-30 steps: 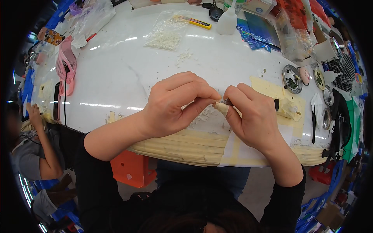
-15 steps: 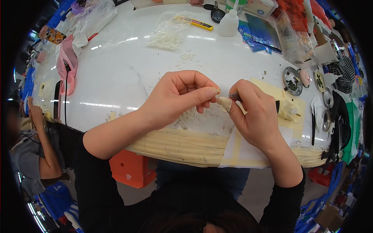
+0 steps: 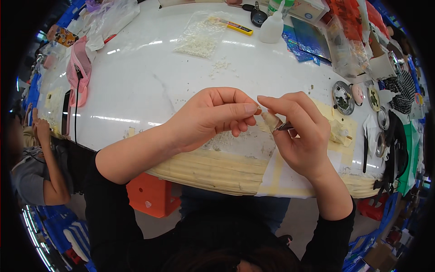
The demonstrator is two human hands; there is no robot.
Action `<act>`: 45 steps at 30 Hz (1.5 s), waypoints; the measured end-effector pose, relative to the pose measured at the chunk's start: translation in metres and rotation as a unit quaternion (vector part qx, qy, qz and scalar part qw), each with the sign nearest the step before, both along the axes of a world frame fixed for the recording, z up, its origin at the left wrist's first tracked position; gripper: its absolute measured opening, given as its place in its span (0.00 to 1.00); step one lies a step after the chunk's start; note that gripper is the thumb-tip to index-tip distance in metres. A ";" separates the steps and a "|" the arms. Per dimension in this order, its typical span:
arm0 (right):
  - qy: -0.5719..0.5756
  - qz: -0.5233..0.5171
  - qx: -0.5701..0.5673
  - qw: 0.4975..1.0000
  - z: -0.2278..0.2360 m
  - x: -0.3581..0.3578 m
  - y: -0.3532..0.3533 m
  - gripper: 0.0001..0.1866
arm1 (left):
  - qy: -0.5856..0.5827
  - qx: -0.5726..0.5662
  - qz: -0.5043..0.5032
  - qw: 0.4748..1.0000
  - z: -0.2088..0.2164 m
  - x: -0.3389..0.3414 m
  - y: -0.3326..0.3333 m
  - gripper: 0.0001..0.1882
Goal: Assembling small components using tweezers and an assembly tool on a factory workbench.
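Item: small pale, cream-coloured piece [image 3: 271,120], tapered and somewhat shell-like in outline, matt surface; exact kind too small to tell. Position: held in the air between the two hands, above the near edge of the round white table [image 3: 149,81], directly in front of the person. Long axis runs roughly from upper left to lower right, sloping toward the right hand. Left hand [image 3: 213,115]: fingers curled, thumb and forefinger tips pinched together at the upper left end of the piece, touching or just beside it. Right hand [image 3: 301,136]: closed around a thin metal tool [image 3: 284,127], dark and glinting, probably tweezers, whose tip meets the lower right end of the piece; forefinger stretched out over the top. Both hands about equally near, the right carrying it through the tool. Surroundings: table edge below the hands wrapped in layers of yellowish masking tape [image 3: 217,170], ridged and worn; white crumbs scattered on the tabletop; clear plastic bag of white granules [image 3: 199,38] well beyond the hands; white squeeze bottle [image 3: 273,28] and yellow utility knife [image 3: 236,27] at the far side; round metal tins [image 3: 343,97] to the right; pink mesh item [image 3: 79,68] at far left; another person's arm [image 3: 45,149] at the left rim
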State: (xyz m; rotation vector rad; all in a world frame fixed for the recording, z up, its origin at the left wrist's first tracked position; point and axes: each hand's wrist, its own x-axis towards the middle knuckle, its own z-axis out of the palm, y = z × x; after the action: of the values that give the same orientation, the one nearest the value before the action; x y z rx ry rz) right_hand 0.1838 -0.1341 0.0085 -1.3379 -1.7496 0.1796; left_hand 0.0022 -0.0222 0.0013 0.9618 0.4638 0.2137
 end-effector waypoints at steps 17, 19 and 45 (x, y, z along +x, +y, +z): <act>0.008 -0.051 0.025 0.998 -0.003 -0.003 -0.001 0.12 | -0.033 0.254 0.073 0.964 -0.006 -0.003 -0.017 0.13; -0.004 -0.057 0.040 0.998 -0.007 -0.005 -0.001 0.14 | -0.042 0.303 0.084 0.948 -0.010 -0.003 -0.019 0.15; 0.003 -0.003 -0.112 0.994 0.002 -0.006 -0.004 0.21 | -0.002 0.251 0.121 0.961 0.001 0.000 -0.003 0.06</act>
State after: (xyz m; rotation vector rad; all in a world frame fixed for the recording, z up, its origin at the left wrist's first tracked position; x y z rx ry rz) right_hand 0.1781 -0.1379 0.0110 -1.5006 -1.7595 0.3858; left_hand 0.0024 -0.0247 0.0020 1.3991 0.5353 0.5743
